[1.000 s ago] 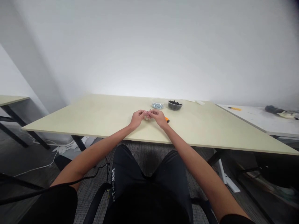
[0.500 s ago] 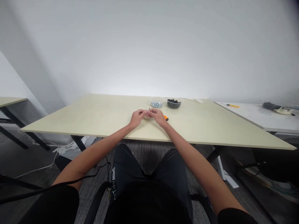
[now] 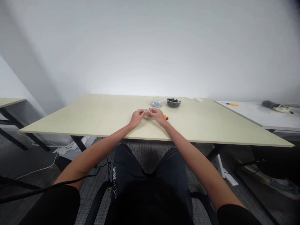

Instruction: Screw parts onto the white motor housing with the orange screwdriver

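My left hand [image 3: 137,117] and my right hand [image 3: 157,115] meet over the front middle of the pale table [image 3: 105,115]. Their fingertips are pinched together around something small and light [image 3: 145,116], too small to make out. An orange tool with a black end [image 3: 166,117] lies beside my right hand, partly hidden by it. Behind my hands stands a clear bowl of small silvery pieces [image 3: 156,103]. Right of it is another clear bowl, filled with black pieces [image 3: 173,103].
White scraps [image 3: 198,99] lie at the table's back edge. On a white side table [image 3: 248,116] at the right are an orange-handled tool [image 3: 232,104] and a dark and cream object [image 3: 276,107]. A black cable [image 3: 70,182] crosses near my left arm.
The view has shifted slightly. My hands stay together in nearly the same place, with only slight finger movement.
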`<state>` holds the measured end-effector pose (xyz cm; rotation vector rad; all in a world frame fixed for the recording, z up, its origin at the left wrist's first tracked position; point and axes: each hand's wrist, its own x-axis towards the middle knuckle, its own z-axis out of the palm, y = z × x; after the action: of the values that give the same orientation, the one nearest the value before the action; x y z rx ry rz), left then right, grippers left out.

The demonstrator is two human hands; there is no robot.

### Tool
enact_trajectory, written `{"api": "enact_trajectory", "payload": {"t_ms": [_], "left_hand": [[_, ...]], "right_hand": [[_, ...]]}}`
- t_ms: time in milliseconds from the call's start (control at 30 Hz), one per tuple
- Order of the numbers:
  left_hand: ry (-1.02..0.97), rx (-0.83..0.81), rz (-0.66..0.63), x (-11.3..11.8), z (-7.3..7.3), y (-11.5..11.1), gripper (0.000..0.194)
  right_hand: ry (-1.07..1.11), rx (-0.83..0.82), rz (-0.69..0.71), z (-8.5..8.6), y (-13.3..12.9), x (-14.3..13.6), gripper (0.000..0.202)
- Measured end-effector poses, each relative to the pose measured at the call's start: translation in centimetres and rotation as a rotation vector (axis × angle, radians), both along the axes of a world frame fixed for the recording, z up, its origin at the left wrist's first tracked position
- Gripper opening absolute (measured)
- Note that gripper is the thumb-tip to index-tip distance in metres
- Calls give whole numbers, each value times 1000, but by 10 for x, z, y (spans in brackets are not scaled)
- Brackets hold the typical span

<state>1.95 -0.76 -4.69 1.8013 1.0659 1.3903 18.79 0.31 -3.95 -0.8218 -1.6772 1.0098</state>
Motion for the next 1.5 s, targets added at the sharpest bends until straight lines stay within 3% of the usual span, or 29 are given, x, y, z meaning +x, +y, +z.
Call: {"api": "enact_trajectory", "payload": {"t_ms": [1500], "left_hand": [[9, 11, -50, -1, 0, -2, 31]], "right_hand": [[22, -43, 74, 3, -3, 3, 37]]}}
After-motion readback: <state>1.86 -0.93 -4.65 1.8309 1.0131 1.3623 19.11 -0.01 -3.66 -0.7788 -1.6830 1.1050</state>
